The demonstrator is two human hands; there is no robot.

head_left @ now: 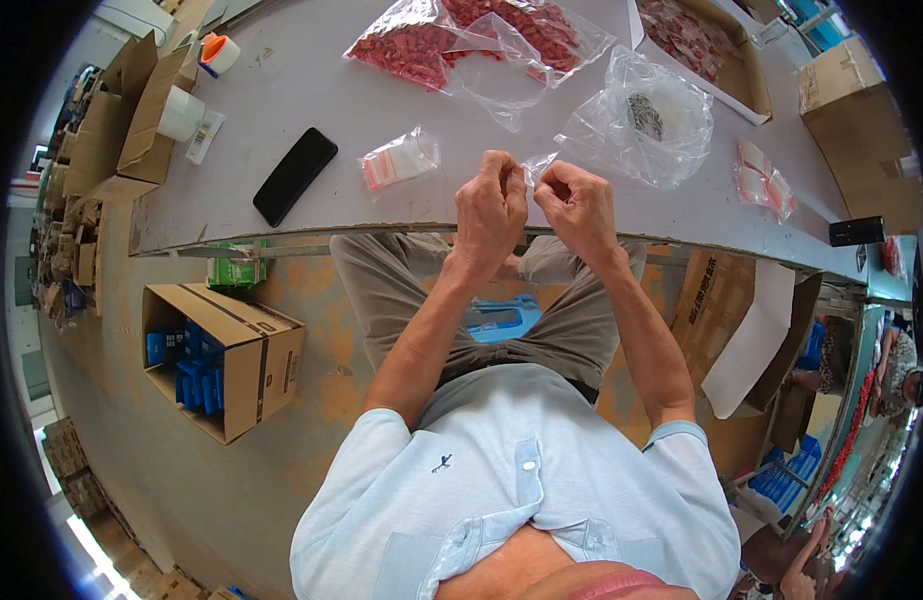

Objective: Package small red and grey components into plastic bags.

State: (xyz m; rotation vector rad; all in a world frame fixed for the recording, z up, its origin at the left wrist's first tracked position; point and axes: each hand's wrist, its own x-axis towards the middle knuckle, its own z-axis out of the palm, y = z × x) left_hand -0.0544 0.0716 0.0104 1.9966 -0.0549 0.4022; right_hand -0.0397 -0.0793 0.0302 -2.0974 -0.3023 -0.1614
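Observation:
My left hand (492, 208) and my right hand (582, 205) meet just above the table's near edge, both with fingers pinched. A small transparent plastic bag (538, 165) shows between the fingertips; whether anything is inside is too small to tell. Left of them lie a stack of small bags with red stripes (402, 160) and a black phone (296, 177). Beyond my right hand sits an open transparent bag (672, 130) with small metal pieces (645, 117) in it. Farther back is a large bag of red pieces (407, 45). More small striped bags (764, 180) lie to the right.
A shallow carton (747, 85) of small filled packets stands at the back right, near a cardboard box (862, 125). Tape rolls (219, 53) and an open box (147, 130) are at the left. Below, a carton of blue packs (267, 360) rests on the floor.

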